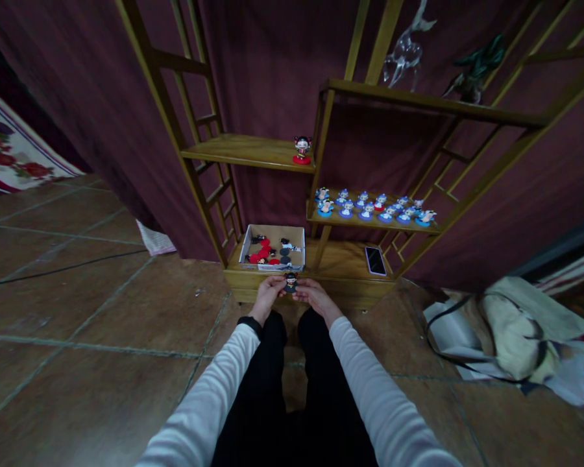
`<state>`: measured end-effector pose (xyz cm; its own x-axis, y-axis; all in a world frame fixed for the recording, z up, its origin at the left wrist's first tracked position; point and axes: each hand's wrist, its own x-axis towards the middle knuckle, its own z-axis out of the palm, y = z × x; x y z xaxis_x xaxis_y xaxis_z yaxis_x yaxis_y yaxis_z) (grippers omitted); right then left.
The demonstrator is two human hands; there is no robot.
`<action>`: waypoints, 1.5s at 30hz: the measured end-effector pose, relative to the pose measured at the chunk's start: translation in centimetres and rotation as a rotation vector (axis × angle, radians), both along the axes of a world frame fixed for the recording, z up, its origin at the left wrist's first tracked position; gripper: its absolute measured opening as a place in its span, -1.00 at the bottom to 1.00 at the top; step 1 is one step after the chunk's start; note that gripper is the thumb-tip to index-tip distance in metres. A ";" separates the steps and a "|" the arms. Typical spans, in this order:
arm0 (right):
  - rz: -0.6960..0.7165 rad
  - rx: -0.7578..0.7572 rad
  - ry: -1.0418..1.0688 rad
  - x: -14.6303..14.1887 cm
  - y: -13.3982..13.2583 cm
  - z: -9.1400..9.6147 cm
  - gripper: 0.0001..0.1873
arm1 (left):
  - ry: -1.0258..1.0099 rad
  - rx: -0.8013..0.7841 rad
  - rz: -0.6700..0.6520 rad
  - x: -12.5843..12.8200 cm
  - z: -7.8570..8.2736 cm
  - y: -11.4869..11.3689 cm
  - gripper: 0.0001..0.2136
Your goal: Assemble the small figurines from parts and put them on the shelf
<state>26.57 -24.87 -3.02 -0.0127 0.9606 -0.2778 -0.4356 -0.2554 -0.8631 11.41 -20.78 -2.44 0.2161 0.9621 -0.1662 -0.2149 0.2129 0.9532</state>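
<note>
You seem to be in a handling step, the grip of your left hand (269,292) and right hand (315,296) clamped on the small glossy black-and-red figurine (291,283) mid-frame, below the shallow open cardboard box (282,232), and the next move likely calls for even pressure on its round dark base.

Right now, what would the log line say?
left hand: holding dark-based figurine; right hand: holding same figurine; open box: just beyond hands; red-based figurine: on left shelf
</note>
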 end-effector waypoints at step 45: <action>-0.058 0.011 0.017 -0.2 -0.3 0.4 -0.77 | -0.198 -0.104 -0.171 -0.2 -0.6 0.3 -0.72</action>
